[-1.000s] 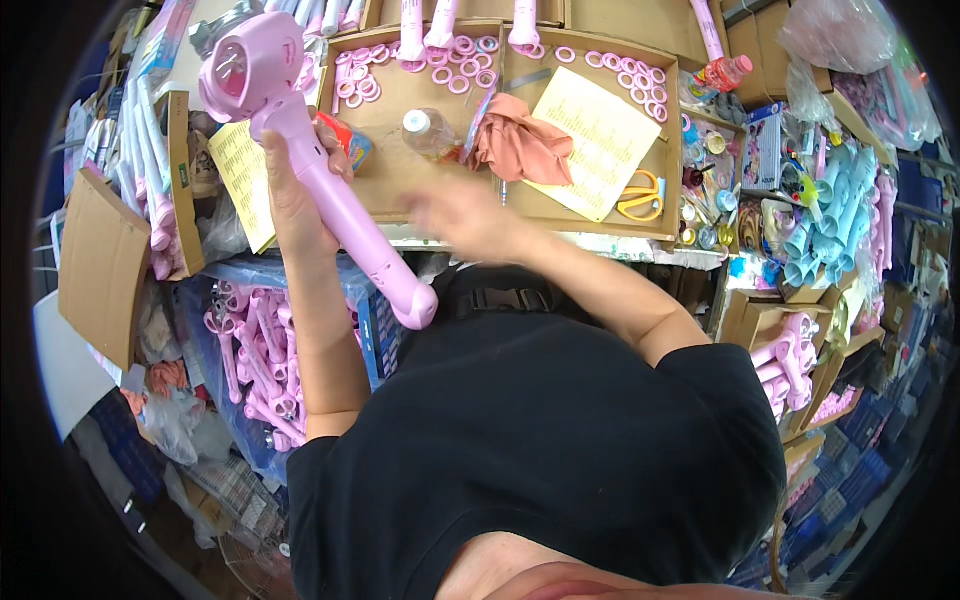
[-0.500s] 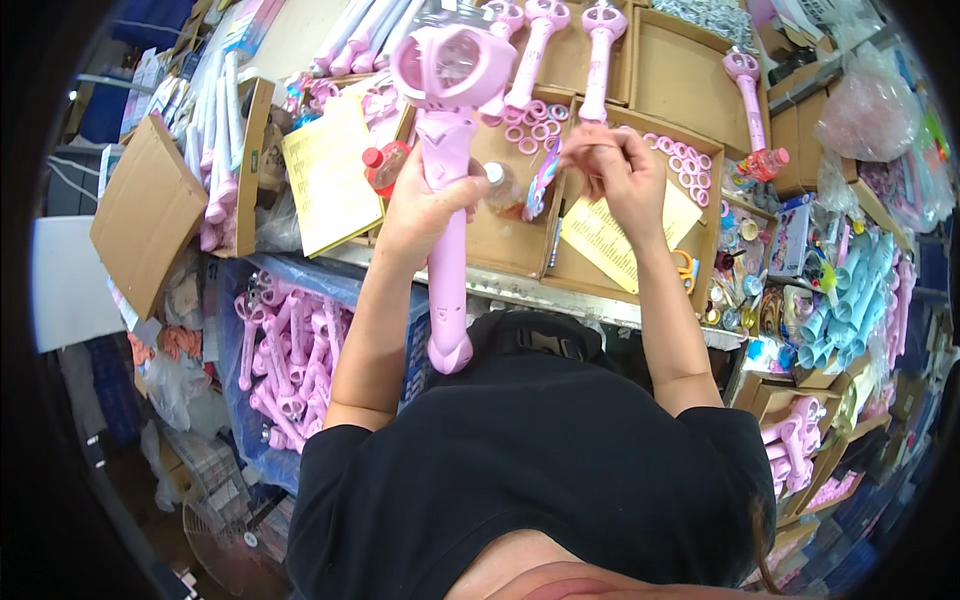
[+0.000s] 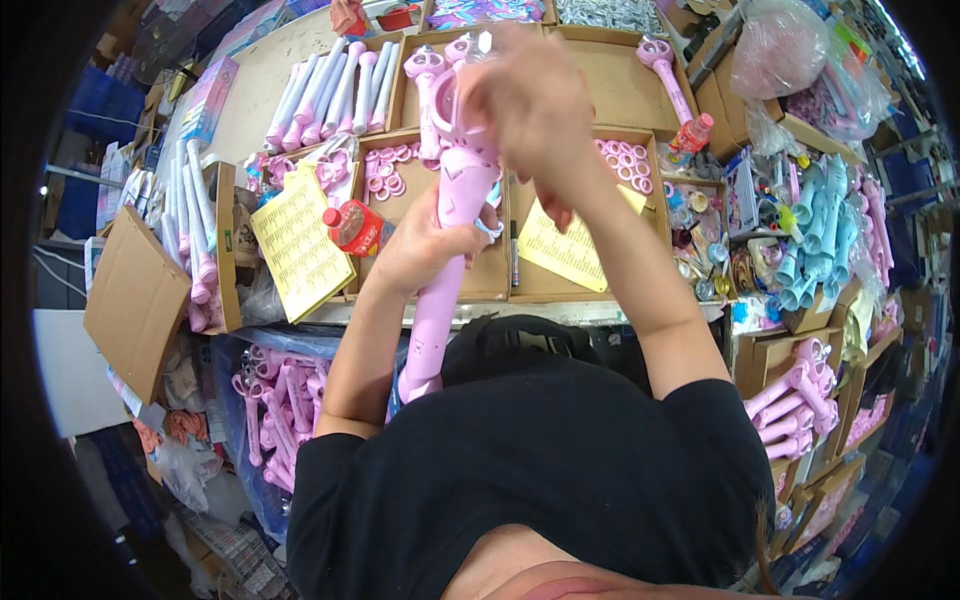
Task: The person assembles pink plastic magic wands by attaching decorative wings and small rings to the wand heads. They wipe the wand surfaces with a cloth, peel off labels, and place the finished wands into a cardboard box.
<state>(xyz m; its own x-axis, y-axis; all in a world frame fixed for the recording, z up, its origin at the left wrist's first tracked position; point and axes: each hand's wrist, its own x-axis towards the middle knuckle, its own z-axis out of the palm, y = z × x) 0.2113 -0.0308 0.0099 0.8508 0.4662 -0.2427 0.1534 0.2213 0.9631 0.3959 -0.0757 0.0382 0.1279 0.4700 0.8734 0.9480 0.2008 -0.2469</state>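
Observation:
A pink toy wand (image 3: 466, 185) with a long handle and a ring-shaped head stands tilted in front of my chest. My left hand (image 3: 422, 242) is closed around the upper part of its handle. Some light blue bit shows by those fingers, too small to make out. My right hand (image 3: 540, 105) is at the wand's head, smeared by motion, and covers part of it. Whether its fingers hold anything is hidden. Pink rings (image 3: 390, 172) lie in the tray behind the wand, and other pink wands (image 3: 424, 68) lie beyond.
Printed yellow sheets (image 3: 300, 235) lie left, beside a red-capped bottle (image 3: 355, 228). Another yellow sheet (image 3: 562, 245) lies under my right forearm. A lined bin of pink wands (image 3: 285, 400) stands lower left. Light blue parts (image 3: 818, 230) are heaped at right. White-and-pink sticks (image 3: 345, 90) fill a box behind.
My right hand has moved up and left onto the wand's head. My left hand keeps its grip on the handle. The whole view has shifted, showing more of the table's far side.

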